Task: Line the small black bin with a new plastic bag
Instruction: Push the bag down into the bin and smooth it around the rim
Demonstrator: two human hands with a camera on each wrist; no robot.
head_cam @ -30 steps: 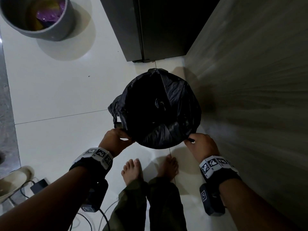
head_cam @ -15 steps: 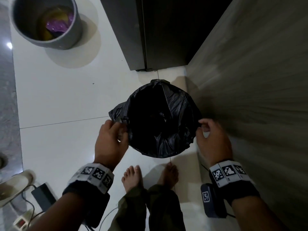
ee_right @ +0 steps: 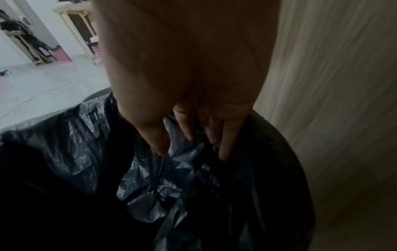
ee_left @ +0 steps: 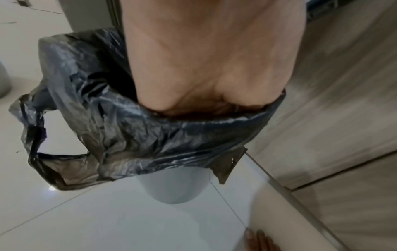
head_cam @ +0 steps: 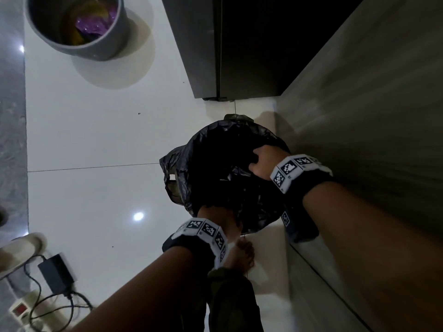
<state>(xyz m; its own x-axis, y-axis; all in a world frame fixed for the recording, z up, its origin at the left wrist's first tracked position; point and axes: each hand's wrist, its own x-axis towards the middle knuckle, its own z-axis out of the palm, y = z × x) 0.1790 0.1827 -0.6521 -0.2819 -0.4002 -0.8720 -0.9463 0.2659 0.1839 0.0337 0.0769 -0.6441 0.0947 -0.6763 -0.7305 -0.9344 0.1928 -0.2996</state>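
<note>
The small bin (ee_left: 171, 188) stands on the floor beside a wooden panel; its wall below the bag looks pale in the left wrist view. A black plastic bag (head_cam: 215, 168) sits in it, its edge folded over the rim (ee_left: 163, 135), and one handle loop (ee_left: 41, 152) hangs down the left side. My right hand (head_cam: 260, 161) reaches into the bag at the far right, its straight fingers (ee_right: 224, 144) pressing the plastic down inside. My left hand (head_cam: 217, 213) dips into the bag at the near rim, and its fingers are hidden inside the plastic.
A wooden cabinet front (head_cam: 359, 130) stands close on the right, a dark appliance (head_cam: 239, 44) behind the bin. A grey bucket (head_cam: 112, 39) with purple and yellow contents stands far left. A power adapter (head_cam: 56, 274), cables and a power strip lie near left. My bare foot (head_cam: 242, 254) is below the bin.
Both hands left the outer rim of the bag and went inside it: the right one to the far right, the left one at the near edge.
</note>
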